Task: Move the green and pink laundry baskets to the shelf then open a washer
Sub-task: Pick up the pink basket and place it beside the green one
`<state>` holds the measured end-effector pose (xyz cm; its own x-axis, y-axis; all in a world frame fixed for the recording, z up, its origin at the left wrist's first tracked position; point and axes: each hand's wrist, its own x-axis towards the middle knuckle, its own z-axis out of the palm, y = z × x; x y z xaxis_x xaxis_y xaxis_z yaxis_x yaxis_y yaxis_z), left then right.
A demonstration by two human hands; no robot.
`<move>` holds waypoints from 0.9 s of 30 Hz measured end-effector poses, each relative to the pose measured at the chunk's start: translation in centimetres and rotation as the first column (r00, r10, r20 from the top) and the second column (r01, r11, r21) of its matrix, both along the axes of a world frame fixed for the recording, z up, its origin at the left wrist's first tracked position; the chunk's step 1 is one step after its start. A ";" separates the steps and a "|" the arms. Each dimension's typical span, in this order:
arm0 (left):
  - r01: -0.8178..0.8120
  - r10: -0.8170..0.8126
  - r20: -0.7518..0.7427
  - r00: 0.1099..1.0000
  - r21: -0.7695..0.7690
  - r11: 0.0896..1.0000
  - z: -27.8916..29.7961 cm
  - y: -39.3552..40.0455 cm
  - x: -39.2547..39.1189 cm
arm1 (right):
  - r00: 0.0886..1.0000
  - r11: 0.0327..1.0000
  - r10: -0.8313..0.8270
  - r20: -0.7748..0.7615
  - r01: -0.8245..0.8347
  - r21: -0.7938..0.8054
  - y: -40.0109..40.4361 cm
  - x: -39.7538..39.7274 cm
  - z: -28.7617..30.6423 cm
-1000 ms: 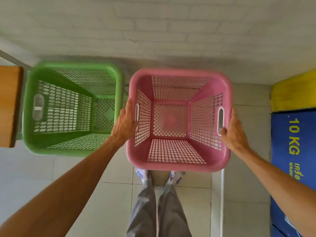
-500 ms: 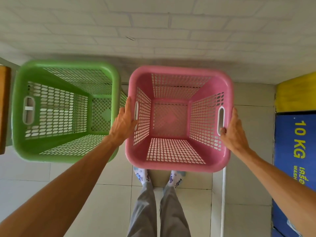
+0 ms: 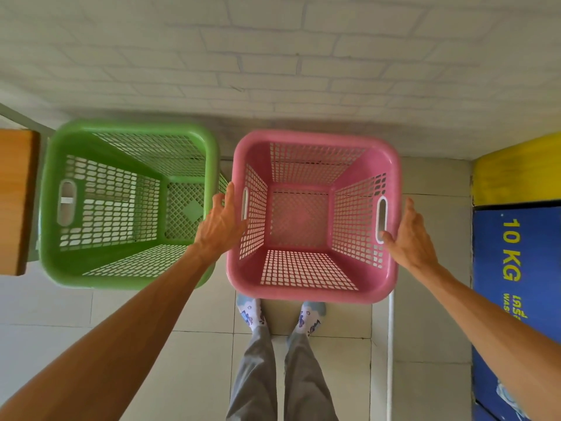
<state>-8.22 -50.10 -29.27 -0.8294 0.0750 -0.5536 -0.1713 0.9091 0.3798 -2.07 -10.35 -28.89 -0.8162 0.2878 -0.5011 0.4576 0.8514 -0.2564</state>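
pink perforated plastic laundry basket (image 3: 312, 217) barely shifted since a second ago | our left hand (image 3: 220, 226), right hand (image 3: 408, 235) curled on its handles | shelving's still ahead

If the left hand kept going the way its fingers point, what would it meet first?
Probably nothing soon: the left hand points along the gap between the pink basket and green basket, toward the wall. Depth is unclear.

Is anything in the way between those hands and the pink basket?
Nothing visible. The left hand and right hand lie flat against opposite sides of the pink basket, beside its handle slots. The green basket sits apart, to the left.
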 end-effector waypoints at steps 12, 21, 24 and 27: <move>-0.080 0.080 -0.052 0.995 0.005 0.997 24.3 -0.1 6.1 | 0.999 0.985 0.035 -0.022 -0.038 -0.170 -7.7 2.4 21.7; -0.130 0.127 -0.162 0.979 -0.008 0.991 35.4 -7.4 11.5 | 0.993 0.985 0.105 0.047 -0.097 -0.143 -16.9 6.9 33.0; -0.155 0.159 -0.207 0.965 0.035 0.987 37.8 -11.7 11.8 | 0.994 0.984 0.111 0.022 -0.107 -0.141 -20.6 7.5 35.1; -0.162 0.171 -0.274 0.946 0.056 0.985 39.2 -16.5 12.6 | 0.996 0.985 0.086 -0.022 -0.088 -0.152 -24.5 7.9 36.5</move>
